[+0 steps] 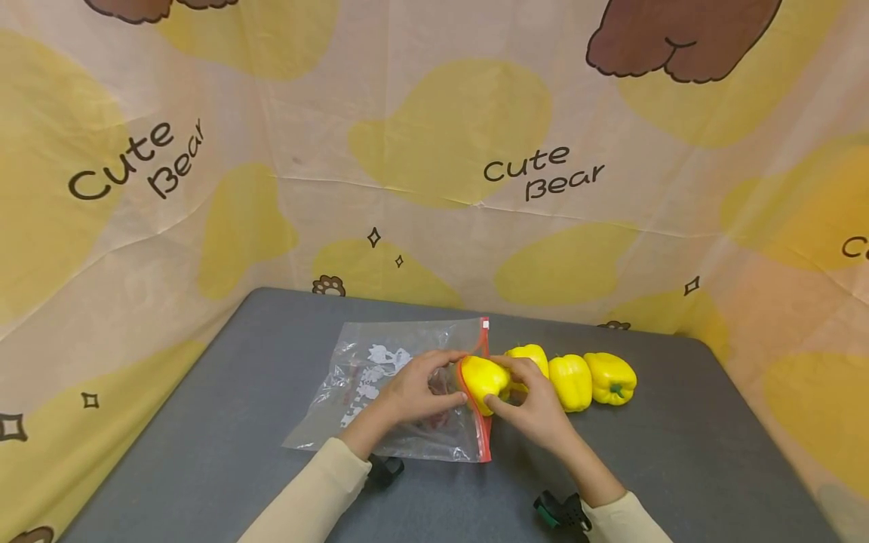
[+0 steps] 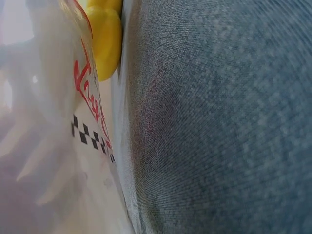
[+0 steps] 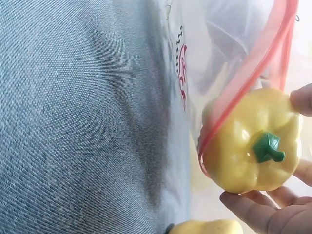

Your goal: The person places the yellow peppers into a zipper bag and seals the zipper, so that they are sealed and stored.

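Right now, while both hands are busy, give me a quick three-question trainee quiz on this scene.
1. Which hand holds the bag, left or right?
2. True or false: the gripped pepper is fully inside the bag.
3. What colour is its stem: A red, B green or C brown?

Key:
1. Left hand; the right hand holds the pepper.
2. False; it sticks out past the red edge.
3. B.

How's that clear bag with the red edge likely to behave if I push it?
Probably floppy: the clear bag looks thin and wrinkled. Its red edge seems bendable too, curving around the yellow pepper. Shiny highlights suggest it may be slippery.
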Motion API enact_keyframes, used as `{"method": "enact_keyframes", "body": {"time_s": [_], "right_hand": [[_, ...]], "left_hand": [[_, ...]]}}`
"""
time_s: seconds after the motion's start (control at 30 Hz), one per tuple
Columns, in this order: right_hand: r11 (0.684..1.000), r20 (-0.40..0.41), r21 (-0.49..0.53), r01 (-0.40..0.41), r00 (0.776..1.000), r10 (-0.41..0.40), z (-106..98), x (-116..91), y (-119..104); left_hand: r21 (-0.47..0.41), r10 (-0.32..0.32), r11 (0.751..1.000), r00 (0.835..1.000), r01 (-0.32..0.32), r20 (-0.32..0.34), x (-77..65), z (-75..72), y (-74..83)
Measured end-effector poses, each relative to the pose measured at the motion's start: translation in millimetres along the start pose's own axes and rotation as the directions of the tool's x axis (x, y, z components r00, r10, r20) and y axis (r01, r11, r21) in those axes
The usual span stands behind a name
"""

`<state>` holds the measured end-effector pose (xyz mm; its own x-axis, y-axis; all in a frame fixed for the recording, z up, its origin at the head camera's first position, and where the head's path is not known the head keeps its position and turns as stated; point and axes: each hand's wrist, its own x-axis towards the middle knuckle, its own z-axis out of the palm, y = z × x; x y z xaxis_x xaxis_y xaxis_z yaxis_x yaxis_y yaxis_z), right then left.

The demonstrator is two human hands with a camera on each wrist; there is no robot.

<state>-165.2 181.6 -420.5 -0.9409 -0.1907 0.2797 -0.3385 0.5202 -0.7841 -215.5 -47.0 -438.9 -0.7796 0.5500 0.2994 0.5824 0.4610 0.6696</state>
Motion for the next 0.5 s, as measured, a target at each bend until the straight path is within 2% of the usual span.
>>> {"method": "enact_keyframes", "body": {"time_s": [0.3, 0.5], "right_hand": [[0.999, 0.043, -0.032, 0.026, 0.999, -0.024, 5, 1, 9], [0.997, 0.051, -0.078, 0.021, 0.999, -0.017, 7, 0, 12]], "left_hand": [[-0.014, 0.052, 0.999, 0.999, -0.052, -0.011, -0.3, 1.8, 0.4], [-0.025, 0.028, 0.999, 1.0, -0.029, -0.012, -1.6, 1.5, 1.2]]}}
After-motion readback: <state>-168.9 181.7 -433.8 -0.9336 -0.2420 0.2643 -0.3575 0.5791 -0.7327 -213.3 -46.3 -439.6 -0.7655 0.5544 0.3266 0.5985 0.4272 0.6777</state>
